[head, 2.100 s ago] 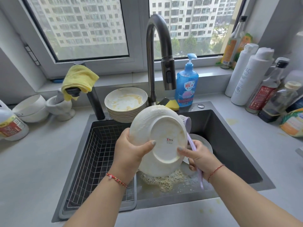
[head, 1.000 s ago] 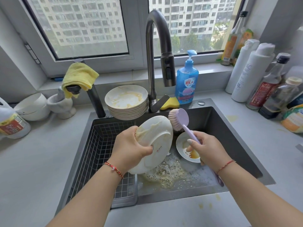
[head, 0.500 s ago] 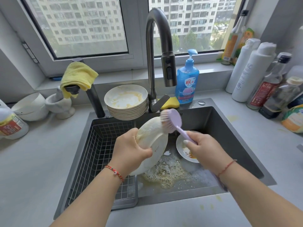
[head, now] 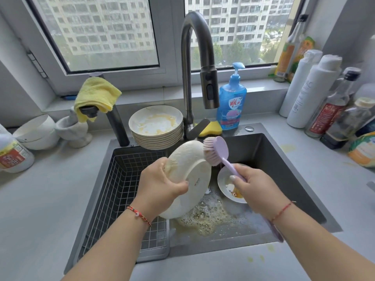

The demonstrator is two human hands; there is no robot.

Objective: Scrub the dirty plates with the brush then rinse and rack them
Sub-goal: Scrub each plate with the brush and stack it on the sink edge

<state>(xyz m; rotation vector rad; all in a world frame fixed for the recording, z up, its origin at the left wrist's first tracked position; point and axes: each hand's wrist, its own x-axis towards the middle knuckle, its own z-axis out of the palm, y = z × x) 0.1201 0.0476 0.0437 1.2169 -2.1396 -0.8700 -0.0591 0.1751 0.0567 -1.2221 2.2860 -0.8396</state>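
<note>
Gripping the white plate point(head: 188, 177) in my left hand point(head: 160, 187) over the dark sink point(head: 288, 169), my right hand point(head: 257, 189) clasps the lilac brush point(head: 216, 151), now pressed against its rim instead of lifted clear; grey countertop point(head: 50, 189), window point(head: 97, 31) behind.

One head view, looking down over my own arms into the sink point(head: 284, 151).

The camera sits on my head, facing forward and tilted down, close enough that my forearms enter from the bottom edge and my left hand point(head: 160, 185) and right hand point(head: 257, 189) sit near the middle. The wide lens bends the edges: the counter point(head: 40, 199) curves away on both sides, and the window point(head: 97, 31) and tap point(head: 194, 57) fill the top. No second view shares this scene.
</note>
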